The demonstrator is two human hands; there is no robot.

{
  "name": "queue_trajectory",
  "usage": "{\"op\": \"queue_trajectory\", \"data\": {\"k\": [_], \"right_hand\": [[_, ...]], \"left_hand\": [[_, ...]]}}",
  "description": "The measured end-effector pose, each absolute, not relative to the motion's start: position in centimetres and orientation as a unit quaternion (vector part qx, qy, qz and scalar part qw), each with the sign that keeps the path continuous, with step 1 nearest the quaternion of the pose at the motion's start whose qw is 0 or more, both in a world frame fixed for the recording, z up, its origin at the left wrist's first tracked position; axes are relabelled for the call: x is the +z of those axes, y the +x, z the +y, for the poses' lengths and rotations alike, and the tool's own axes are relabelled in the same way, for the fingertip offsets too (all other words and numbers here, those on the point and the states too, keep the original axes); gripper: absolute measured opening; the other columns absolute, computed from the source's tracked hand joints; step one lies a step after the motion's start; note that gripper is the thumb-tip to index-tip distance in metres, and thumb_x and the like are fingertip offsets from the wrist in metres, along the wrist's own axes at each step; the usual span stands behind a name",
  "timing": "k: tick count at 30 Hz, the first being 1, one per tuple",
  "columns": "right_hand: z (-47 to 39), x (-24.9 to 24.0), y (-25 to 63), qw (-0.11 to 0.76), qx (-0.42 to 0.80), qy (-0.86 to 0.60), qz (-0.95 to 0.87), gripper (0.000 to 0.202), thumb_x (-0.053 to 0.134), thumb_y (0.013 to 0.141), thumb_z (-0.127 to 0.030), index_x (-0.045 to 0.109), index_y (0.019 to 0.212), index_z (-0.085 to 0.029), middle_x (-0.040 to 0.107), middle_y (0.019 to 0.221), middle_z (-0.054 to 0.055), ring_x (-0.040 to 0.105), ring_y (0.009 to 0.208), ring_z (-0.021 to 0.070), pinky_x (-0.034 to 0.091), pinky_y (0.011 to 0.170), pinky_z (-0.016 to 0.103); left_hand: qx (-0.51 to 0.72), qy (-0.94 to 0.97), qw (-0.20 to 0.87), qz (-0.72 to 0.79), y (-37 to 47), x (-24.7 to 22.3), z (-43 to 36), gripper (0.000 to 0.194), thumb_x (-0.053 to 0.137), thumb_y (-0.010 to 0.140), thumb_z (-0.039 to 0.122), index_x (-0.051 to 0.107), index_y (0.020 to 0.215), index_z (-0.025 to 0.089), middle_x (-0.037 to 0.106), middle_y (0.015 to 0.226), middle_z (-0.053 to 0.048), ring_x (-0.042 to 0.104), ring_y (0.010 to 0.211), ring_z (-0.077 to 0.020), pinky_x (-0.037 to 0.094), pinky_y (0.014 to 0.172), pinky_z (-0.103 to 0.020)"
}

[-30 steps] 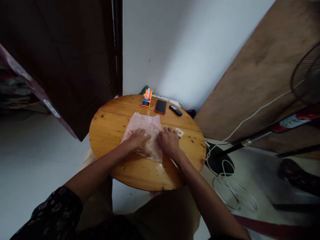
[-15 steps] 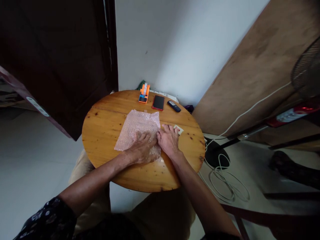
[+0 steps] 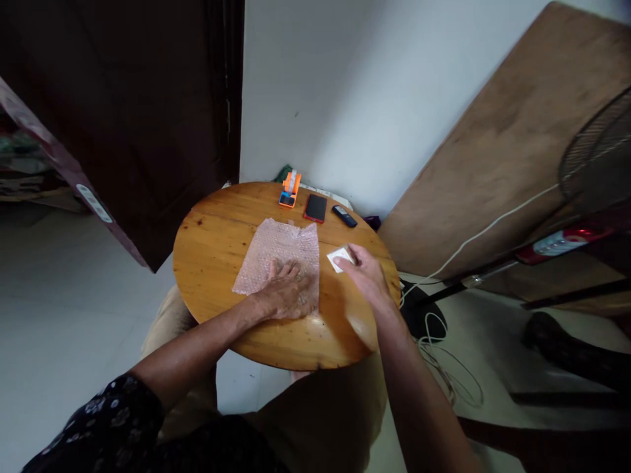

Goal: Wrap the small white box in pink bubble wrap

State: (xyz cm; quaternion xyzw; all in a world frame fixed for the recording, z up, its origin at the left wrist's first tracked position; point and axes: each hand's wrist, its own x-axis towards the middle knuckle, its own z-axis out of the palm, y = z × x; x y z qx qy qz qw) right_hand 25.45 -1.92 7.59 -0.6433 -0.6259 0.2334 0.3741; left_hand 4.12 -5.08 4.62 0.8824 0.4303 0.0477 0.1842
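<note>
A sheet of pinkish, see-through bubble wrap (image 3: 283, 246) lies on the round wooden table (image 3: 207, 243). My left hand (image 3: 290, 292) rests flat across its lower right part, fingers spread. To the right of the sheet, my right hand (image 3: 367, 269) pinches a small white square packet (image 3: 340, 259) between thumb and fingers, just over the tabletop. The packet has small marks on its face, too fine to read.
At the table's far side stand an orange and blue tape dispenser (image 3: 290, 190), a red-edged phone (image 3: 315, 208) and a dark handset (image 3: 344, 216). A wall rises behind. A fan (image 3: 596, 151) and a looped white cable (image 3: 438, 355) are at the right.
My right hand has left the bubble wrap's right edge, moved right and taken hold of the small white packet that lay beside it. My left hand stays on the wrap.
</note>
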Motion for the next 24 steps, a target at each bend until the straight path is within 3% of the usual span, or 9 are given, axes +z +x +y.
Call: {"op": "queue_trajectory", "data": {"k": [2, 4, 8, 12, 16, 18, 21, 24], "right_hand": [[-2.0, 7.8, 22.6, 0.427, 0.337, -0.527, -0.653, 0.050, 0.069, 0.076, -0.042, 0.063, 0.120, -0.019, 0.072, 0.116, 0.008, 0.067, 0.101, 0.0229, 0.053, 0.089, 0.036], [-1.3, 7.3, 19.7, 0.409, 0.412, -0.462, -0.671, 0.053, 0.072, 0.074, -0.041, 0.063, 0.121, -0.020, 0.073, 0.113, 0.006, 0.067, 0.099, 0.0210, 0.053, 0.087, 0.034], [1.4, 5.2, 17.4, 0.394, 0.433, -0.513, -0.628, 0.043, 0.072, 0.069, -0.038, 0.066, 0.106, -0.018, 0.073, 0.092, 0.002, 0.066, 0.080, 0.0160, 0.052, 0.067, 0.025], [2.8, 3.4, 18.9, 0.429, 0.429, -0.558, -0.567, 0.038, 0.068, 0.071, -0.047, 0.067, 0.094, -0.017, 0.069, 0.078, 0.001, 0.056, 0.060, 0.0114, 0.038, 0.045, 0.020], [2.5, 2.9, 19.6, 0.442, 0.431, -0.540, -0.572, 0.043, 0.071, 0.068, -0.047, 0.067, 0.101, -0.019, 0.071, 0.087, 0.001, 0.059, 0.066, 0.0123, 0.039, 0.047, 0.019], [2.4, 2.9, 19.5, 0.429, 0.435, -0.544, -0.574, 0.045, 0.071, 0.068, -0.045, 0.066, 0.104, -0.020, 0.072, 0.089, 0.002, 0.060, 0.068, 0.0131, 0.038, 0.047, 0.019], [2.4, 2.9, 19.3, 0.414, 0.439, -0.543, -0.584, 0.052, 0.071, 0.067, -0.043, 0.064, 0.114, -0.019, 0.073, 0.095, 0.003, 0.062, 0.071, 0.0146, 0.043, 0.051, 0.021], [2.2, 2.8, 19.3, 0.400, 0.419, -0.536, -0.614, 0.061, 0.073, 0.066, -0.038, 0.061, 0.123, -0.018, 0.073, 0.104, 0.004, 0.066, 0.084, 0.0173, 0.051, 0.067, 0.027]], "left_hand": [[0.044, 0.879, 0.184, 0.438, 4.2, 4.7, -5.1, 0.077, 0.048, 0.088, 0.063, 0.038, 0.152, 0.020, 0.032, 0.159, -0.021, 0.012, 0.152, -0.0441, 0.003, 0.116, -0.073], [0.038, 0.876, 0.184, 0.444, 4.3, 4.7, -5.0, 0.081, 0.050, 0.087, 0.063, 0.034, 0.154, 0.021, 0.028, 0.162, -0.019, 0.012, 0.151, -0.0446, 0.003, 0.116, -0.073], [0.045, 0.881, 0.175, 0.437, 4.5, 4.3, -4.8, 0.082, 0.049, 0.088, 0.062, 0.028, 0.156, 0.021, 0.020, 0.165, -0.019, 0.012, 0.151, -0.0458, 0.002, 0.115, -0.074], [0.069, 0.898, 0.174, 0.399, 3.4, 4.2, -4.4, 0.081, 0.049, 0.088, 0.063, 0.028, 0.156, 0.024, 0.021, 0.165, -0.016, 0.015, 0.151, -0.0429, 0.010, 0.115, -0.072], [0.141, 0.892, 0.156, 0.400, 0.6, 4.2, -3.5, 0.067, 0.048, 0.092, 0.054, 0.035, 0.153, 0.030, 0.033, 0.162, -0.009, 0.026, 0.149, -0.0330, 0.021, 0.120, -0.057], [0.160, 0.862, 0.133, 0.462, -1.0, 3.8, -2.8, 0.062, 0.051, 0.091, 0.047, 0.043, 0.148, 0.023, 0.044, 0.154, -0.013, 0.036, 0.144, -0.0321, 0.025, 0.120, -0.051], [0.165, 0.847, 0.127, 0.489, -2.8, 2.7, -2.3, 0.070, 0.057, 0.087, 0.048, 0.043, 0.147, 0.015, 0.048, 0.150, -0.016, 0.040, 0.141, -0.0328, 0.029, 0.119, -0.047], [0.172, 0.842, 0.130, 0.495, -3.3, 1.8, -2.2, 0.079, 0.060, 0.083, 0.051, 0.038, 0.149, 0.014, 0.048, 0.149, -0.017, 0.040, 0.141, -0.0335, 0.029, 0.119, -0.047]]}}
